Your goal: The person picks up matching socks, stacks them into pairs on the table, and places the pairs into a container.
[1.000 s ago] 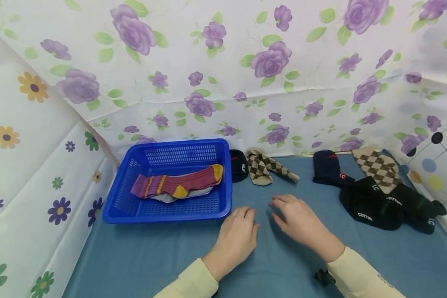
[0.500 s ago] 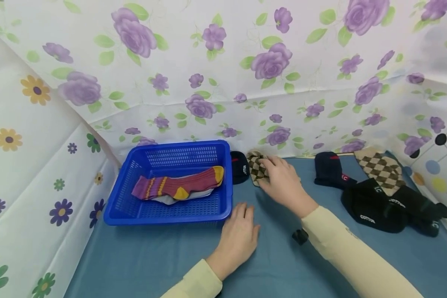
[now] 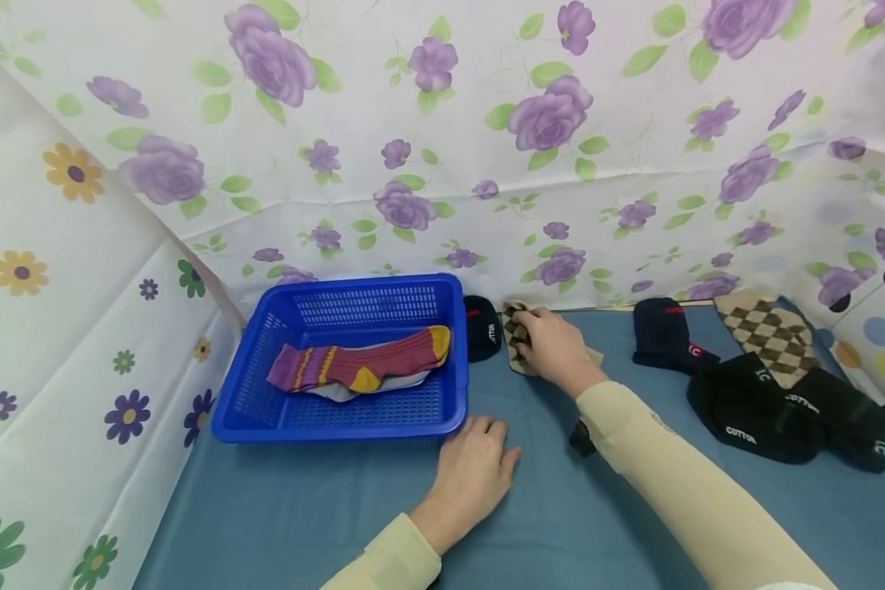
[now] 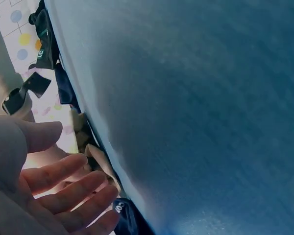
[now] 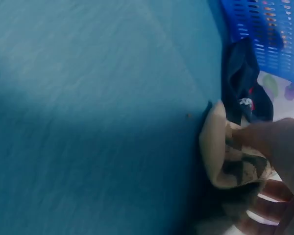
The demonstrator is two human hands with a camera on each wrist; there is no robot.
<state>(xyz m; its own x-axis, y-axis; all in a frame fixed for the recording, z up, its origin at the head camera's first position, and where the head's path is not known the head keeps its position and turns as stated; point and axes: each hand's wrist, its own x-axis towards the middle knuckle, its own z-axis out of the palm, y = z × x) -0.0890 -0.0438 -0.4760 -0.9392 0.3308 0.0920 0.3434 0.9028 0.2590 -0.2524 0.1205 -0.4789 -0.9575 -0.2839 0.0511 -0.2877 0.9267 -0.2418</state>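
right hand (image 3: 553, 348) grips the bunched checkered sock (image 3: 516, 338), lying front-to-back; left hand (image 3: 472, 475) flat.

"COTTON" in white on black socks (image 3: 752, 410) at right; also, sideways, on dark sock (image 3: 483, 328) beside basket (image 3: 339, 426).

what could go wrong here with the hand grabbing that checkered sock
1. The right hand pinches the checkered sock near one end, so it may slip or dangle when lifted.
2. A dark sock lies right beside it and could be dragged along.
3. The blue basket rim is close; a trailing end might catch on it.
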